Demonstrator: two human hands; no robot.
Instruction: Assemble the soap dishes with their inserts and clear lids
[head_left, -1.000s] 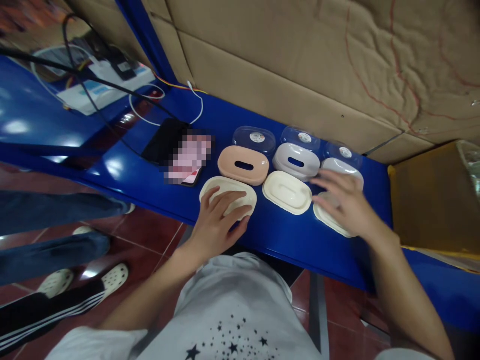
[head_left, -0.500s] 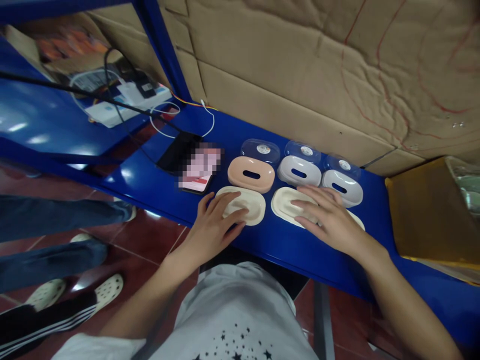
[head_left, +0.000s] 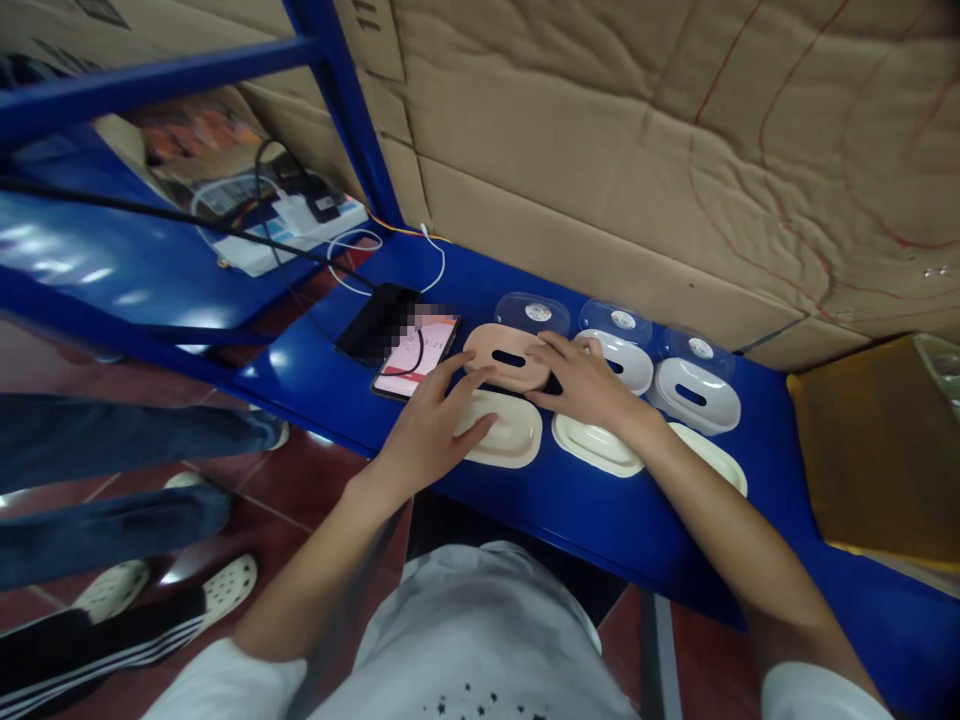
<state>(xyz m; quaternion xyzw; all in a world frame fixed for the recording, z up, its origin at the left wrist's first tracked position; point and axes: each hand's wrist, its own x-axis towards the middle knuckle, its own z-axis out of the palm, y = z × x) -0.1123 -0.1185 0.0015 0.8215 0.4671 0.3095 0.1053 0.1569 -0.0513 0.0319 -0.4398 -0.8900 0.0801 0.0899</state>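
A peach oval cover with a dark slot (head_left: 501, 342) lies between my hands. My left hand (head_left: 424, 430) has its fingertips against the cover's left end, its thumb spread over a cream oval base (head_left: 514, 445). At the right end, my right hand (head_left: 589, 385) grips the cover, fingers on top and thumb at the near edge. Beside it, partly behind my right hand, is a white slotted cover (head_left: 634, 368); another white cover (head_left: 694, 395) sits farther right. Two more cream bases, the middle base (head_left: 592, 445) and the right base (head_left: 712, 460), lie in the near row.
Clear lids with round labels (head_left: 536, 312) line the back of the blue table (head_left: 480, 500). A phone (head_left: 416, 360) and black stand are at left, near a power strip (head_left: 262, 250) with cables. A brown box (head_left: 877, 440) stands right. People's legs (head_left: 127, 440) show at left.
Both hands have left the cream bases. My left hand has reached slightly forward and my right hand has moved left, both onto the peach cover. The view has shifted a little.
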